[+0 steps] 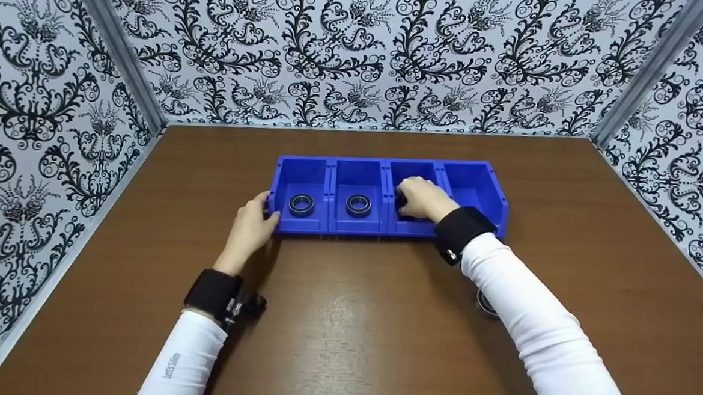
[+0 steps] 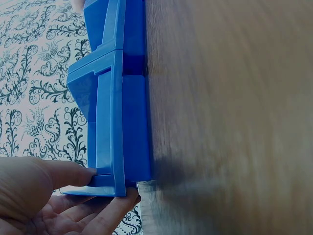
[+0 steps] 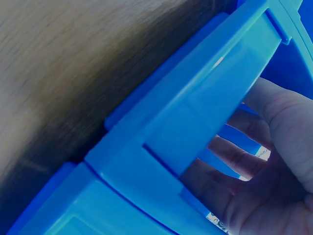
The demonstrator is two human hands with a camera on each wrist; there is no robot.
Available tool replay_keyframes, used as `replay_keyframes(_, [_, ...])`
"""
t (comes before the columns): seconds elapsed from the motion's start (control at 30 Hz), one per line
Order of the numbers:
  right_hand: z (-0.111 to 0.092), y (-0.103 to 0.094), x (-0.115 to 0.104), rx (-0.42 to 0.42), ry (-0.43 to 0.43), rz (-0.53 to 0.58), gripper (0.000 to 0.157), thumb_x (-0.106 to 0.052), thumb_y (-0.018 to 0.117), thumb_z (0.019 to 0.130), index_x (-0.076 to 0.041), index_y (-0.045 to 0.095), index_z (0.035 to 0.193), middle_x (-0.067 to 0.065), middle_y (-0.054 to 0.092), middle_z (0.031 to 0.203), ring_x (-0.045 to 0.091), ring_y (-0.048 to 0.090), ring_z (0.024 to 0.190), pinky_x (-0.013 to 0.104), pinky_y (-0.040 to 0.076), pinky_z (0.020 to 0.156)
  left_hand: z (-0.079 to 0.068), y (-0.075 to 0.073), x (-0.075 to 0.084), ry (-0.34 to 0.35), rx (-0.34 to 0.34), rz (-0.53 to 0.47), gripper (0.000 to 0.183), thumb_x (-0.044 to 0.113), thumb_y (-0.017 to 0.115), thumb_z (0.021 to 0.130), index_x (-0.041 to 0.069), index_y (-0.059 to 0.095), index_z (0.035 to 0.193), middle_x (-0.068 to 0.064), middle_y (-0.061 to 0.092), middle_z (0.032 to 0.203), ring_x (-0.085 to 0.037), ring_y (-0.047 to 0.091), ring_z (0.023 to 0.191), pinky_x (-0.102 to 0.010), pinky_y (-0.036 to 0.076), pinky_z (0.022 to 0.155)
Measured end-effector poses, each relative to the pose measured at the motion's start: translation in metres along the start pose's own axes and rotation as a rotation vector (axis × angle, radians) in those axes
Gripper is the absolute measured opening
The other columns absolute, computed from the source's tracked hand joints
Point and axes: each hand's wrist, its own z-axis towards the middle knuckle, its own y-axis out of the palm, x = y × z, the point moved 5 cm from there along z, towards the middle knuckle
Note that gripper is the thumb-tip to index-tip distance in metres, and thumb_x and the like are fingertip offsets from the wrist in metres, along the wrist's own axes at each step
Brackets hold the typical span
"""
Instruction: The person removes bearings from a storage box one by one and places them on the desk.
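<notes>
A blue bin (image 1: 355,162) with a row of compartments stands on the table. My left hand (image 1: 252,228) grips its left end wall, thumb inside and fingers outside; the left wrist view shows the same hand (image 2: 63,200) pinching the wall. A ball bearing (image 1: 301,205) lies flat in the leftmost compartment, another bearing (image 1: 359,205) in the one beside it. My right hand (image 1: 422,197) reaches down into the third compartment, holding a dark bearing (image 1: 400,201) mostly hidden by the fingers. In the right wrist view that hand's (image 3: 264,161) fingertips disappear behind the bin's front wall.
One more bearing (image 1: 486,303) lies on the brown table (image 1: 346,318), partly covered by the right sleeve (image 1: 532,314). Patterned wall panels (image 1: 350,59) with grey corner posts enclose the table at the back and sides.
</notes>
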Motion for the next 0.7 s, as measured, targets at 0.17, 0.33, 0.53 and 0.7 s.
replay_keyframes(0.17, [-0.001,-0.003,0.0,0.0,-0.009,0.007,0.021,-0.007,0.067,0.08,0.004,0.071,0.099,0.026,0.071,0.112,0.044,0.066,0.107,0.059,0.053,0.093,-0.001,-0.001,0.001,-0.007,-0.006,0.009,0.052,0.003,0.055,0.099,-0.013,0.043,0.148,-0.035,0.055,0.144,-0.046,0.056,0.135,-0.055,0.047,0.114])
replay_keyframes(0.33, [-0.003,-0.008,0.0,-0.011,-0.006,0.025,0.032,-0.007,0.067,0.081,0.002,0.073,0.111,0.025,0.071,0.121,0.043,0.065,0.115,0.057,0.053,0.1,-0.001,0.0,0.001,-0.008,-0.005,0.003,0.052,0.002,0.055,0.1,-0.013,0.043,0.148,-0.035,0.054,0.144,-0.046,0.056,0.134,-0.055,0.047,0.114])
replay_keyframes(0.53, [-0.003,-0.012,-0.003,-0.017,-0.015,0.015,0.033,-0.008,0.066,0.08,0.001,0.073,0.111,0.025,0.07,0.121,0.042,0.065,0.115,0.057,0.053,0.099,0.0,0.0,0.0,-0.005,0.004,0.002,0.051,0.002,0.055,0.099,-0.013,0.044,0.147,-0.036,0.055,0.143,-0.047,0.057,0.134,-0.055,0.047,0.115])
replay_keyframes(0.7, [-0.004,-0.014,-0.003,-0.016,-0.012,0.013,0.035,-0.008,0.067,0.081,0.002,0.073,0.113,0.025,0.07,0.122,0.043,0.065,0.115,0.057,0.053,0.1,0.0,0.001,0.0,-0.008,0.005,-0.001,0.052,0.002,0.056,0.099,-0.013,0.043,0.147,-0.036,0.055,0.143,-0.047,0.057,0.134,-0.055,0.046,0.115])
